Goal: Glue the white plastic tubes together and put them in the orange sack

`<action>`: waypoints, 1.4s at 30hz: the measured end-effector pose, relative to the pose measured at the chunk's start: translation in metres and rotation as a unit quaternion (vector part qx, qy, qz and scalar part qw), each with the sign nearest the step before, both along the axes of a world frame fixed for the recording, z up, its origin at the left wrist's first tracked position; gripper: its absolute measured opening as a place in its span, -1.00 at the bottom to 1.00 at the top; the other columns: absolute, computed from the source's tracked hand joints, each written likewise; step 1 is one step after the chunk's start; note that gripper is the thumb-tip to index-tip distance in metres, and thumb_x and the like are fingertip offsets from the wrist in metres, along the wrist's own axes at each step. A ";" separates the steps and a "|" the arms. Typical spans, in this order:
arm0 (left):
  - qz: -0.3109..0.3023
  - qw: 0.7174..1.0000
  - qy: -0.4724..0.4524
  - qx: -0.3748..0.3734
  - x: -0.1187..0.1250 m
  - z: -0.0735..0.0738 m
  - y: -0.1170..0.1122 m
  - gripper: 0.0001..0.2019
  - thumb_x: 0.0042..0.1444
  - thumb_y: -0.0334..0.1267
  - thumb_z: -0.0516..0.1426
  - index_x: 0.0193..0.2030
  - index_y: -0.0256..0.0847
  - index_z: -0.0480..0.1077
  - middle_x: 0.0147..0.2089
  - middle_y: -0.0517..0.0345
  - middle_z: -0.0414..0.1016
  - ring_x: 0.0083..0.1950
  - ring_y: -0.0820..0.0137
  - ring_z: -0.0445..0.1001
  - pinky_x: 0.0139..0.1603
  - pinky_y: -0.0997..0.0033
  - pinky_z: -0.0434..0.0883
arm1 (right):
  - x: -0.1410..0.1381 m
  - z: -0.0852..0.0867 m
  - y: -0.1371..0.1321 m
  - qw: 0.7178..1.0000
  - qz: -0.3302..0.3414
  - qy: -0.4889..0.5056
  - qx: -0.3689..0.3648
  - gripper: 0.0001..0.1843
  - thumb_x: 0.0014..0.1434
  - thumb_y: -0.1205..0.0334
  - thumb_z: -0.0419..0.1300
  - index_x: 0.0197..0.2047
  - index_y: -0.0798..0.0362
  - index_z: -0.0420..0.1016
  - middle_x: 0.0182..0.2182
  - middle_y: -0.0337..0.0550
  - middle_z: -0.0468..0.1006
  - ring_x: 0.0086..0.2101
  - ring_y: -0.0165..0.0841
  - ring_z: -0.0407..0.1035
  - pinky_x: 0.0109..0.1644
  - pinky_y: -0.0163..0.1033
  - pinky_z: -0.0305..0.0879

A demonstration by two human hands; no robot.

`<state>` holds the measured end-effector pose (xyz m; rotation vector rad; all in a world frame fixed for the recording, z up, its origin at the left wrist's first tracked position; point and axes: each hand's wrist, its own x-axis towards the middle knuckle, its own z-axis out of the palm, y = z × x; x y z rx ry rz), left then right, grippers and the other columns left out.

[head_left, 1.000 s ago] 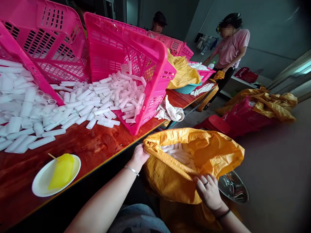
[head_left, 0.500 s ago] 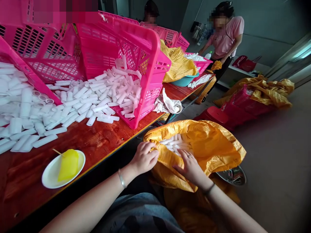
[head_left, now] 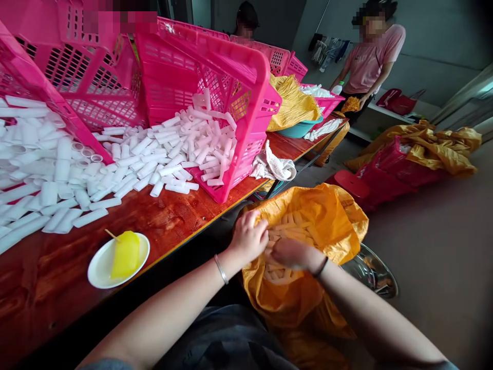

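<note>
An orange sack (head_left: pixel 331 221) stands open beside the red wooden table (head_left: pixel 162 226), with white plastic tubes (head_left: pixel 292 228) inside it. My left hand (head_left: pixel 249 237) is closed on the sack's near rim at the left of its mouth. My right hand (head_left: pixel 293 254) reaches down into the sack among the tubes; its fingers are buried and hidden. A bracelet sits on my left wrist and a dark band on my right.
Tipped pink baskets (head_left: pixel 215 82) spill several white tubes (head_left: pixel 165 154) over the table. A white plate with a yellow ice pop (head_left: pixel 124 254) sits near the front edge. A metal bowl (head_left: pixel 372 272) lies on the floor. Two people (head_left: pixel 370 56) stand at the far end.
My right hand went from the sack's rim down into the tubes. My left hand gathered the rim inward, narrowing the mouth. The view shifted slightly.
</note>
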<state>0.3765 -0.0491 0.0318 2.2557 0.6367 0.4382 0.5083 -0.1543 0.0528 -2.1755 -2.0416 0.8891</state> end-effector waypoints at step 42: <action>0.275 0.960 -0.003 0.049 -0.311 0.013 0.049 0.17 -0.17 -0.06 0.36 0.43 -0.19 -0.29 0.31 -0.24 0.24 0.27 -0.09 0.29 0.20 -0.14 0.28 | -0.306 0.116 0.184 0.872 0.364 -0.291 0.147 -0.74 0.25 0.44 0.05 -0.20 0.24 0.59 -0.22 0.15 0.58 -0.18 -0.10 0.44 -0.21 -0.10 0.34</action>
